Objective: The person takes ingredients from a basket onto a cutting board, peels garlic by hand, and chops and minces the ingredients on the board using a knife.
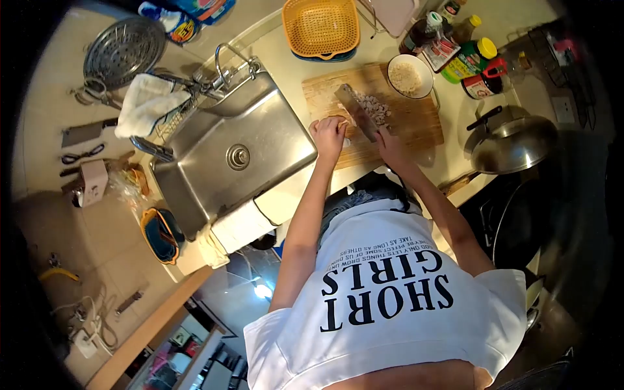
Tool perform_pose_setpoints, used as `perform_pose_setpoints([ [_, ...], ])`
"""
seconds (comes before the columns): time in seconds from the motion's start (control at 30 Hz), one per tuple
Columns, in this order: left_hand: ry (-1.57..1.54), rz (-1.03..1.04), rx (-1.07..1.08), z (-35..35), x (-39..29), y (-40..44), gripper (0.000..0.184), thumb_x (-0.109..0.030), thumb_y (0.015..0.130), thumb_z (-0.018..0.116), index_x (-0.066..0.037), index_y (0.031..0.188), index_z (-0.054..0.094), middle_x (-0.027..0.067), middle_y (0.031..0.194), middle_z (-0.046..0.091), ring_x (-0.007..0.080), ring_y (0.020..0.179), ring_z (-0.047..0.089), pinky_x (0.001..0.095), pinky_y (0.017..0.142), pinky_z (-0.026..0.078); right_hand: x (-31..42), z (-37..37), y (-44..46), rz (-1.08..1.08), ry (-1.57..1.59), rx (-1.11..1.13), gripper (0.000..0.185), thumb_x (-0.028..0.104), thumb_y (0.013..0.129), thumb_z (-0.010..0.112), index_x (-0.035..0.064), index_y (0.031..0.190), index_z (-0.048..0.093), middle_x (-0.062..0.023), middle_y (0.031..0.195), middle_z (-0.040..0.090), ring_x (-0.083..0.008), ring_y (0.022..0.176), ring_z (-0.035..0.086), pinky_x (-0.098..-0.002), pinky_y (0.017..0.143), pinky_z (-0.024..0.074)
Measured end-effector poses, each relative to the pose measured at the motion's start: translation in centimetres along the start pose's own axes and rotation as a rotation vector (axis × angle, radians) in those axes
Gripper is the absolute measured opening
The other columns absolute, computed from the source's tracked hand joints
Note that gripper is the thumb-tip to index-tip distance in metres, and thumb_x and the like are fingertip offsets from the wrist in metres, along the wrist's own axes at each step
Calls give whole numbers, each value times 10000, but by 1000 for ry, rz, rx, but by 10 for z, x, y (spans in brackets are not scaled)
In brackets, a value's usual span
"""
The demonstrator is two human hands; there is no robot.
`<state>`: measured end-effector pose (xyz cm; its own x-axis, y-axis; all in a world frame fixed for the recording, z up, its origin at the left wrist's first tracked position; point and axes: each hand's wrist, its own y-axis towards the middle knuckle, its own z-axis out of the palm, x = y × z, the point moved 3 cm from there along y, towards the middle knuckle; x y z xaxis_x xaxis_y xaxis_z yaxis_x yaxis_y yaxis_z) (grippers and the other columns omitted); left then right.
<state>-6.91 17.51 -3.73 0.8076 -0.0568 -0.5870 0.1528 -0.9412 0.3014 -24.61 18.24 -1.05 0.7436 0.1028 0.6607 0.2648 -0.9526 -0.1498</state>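
Observation:
My right hand [392, 148] is wrapped round the handle of a wide-bladed cleaver [357, 112]. The blade slants across a wooden cutting board [416, 130]. Finely diced pale pink pieces [377, 108], which look like meat, lie heaped along the blade's right side. Left of the cleaver, my left hand [329, 136] rests on the board with its fingers curled down; what they press on is mostly hidden. A small white piece [346, 142] sits beside that hand. On the board's upper right corner stands a white bowl [411, 76] with chopped pale bits inside.
A steel sink [273, 123] lies to the left, with a faucet [224, 68] behind it. Yellow baskets [322, 27] stand behind the board. Bottles and jars [468, 62] line the back right, near a lidded pan [517, 146] on the right.

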Motion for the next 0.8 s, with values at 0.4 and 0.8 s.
perform_pose_setpoints([
  [0.4,-203,50,249,-39,5,-25,209,-166,710,661,-52,875,601,93,923,597,270,836,552,339,733,432,-2,-11,-18,-54,155,53,122,151,844,471,32,869,458,-244,632,531,-430,622,526,-483,520,398],
  [0.8,-129,35,49,-17,-13,-40,147,-73,741,643,25,826,573,122,875,551,241,735,549,298,582,476,19,-9,-12,-67,73,121,130,156,856,449,30,883,445,-240,615,540,-414,624,543,-488,543,418],
])
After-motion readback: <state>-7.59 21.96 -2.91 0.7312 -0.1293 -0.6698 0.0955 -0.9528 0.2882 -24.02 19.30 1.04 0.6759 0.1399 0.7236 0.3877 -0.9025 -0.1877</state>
